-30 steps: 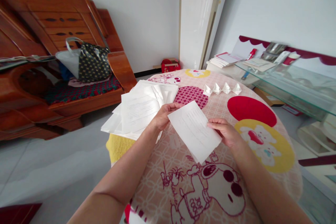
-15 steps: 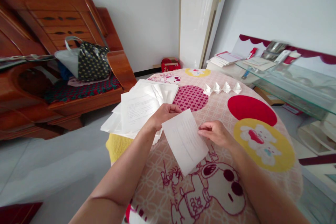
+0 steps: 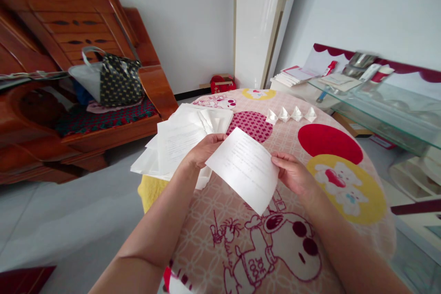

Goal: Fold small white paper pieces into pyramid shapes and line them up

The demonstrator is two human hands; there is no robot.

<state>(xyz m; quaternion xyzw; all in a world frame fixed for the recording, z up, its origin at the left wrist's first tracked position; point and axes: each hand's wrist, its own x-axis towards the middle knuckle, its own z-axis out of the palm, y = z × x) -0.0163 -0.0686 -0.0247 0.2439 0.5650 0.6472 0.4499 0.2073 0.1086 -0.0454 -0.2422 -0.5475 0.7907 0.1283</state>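
A roughly square sheet of white paper (image 3: 246,170) with faint lines of print is held up, tilted, above the round table. My left hand (image 3: 206,149) grips its left edge, with the fingers partly hidden behind it. At the right edge, my right hand (image 3: 292,172) pinches the sheet between thumb and fingers. Left of it lies a loose pile of paper sheets (image 3: 177,144), some printed, one with a torn edge. Several small folded white paper shapes (image 3: 284,115) stand in a row at the far right of the table.
A patterned cloth (image 3: 200,239) covers the table. At right is a glass-topped stand (image 3: 392,105) holding papers, a metal bowl and a red cup. A wooden sofa (image 3: 151,87) with a dotted bag (image 3: 120,80) stands at left. Behind the table rises a tall white cabinet unit (image 3: 257,32).
The paper sheet has turned and opened toward a flatter, wider view, rising slightly. My right hand has moved a little to the right and now pinches its right edge.
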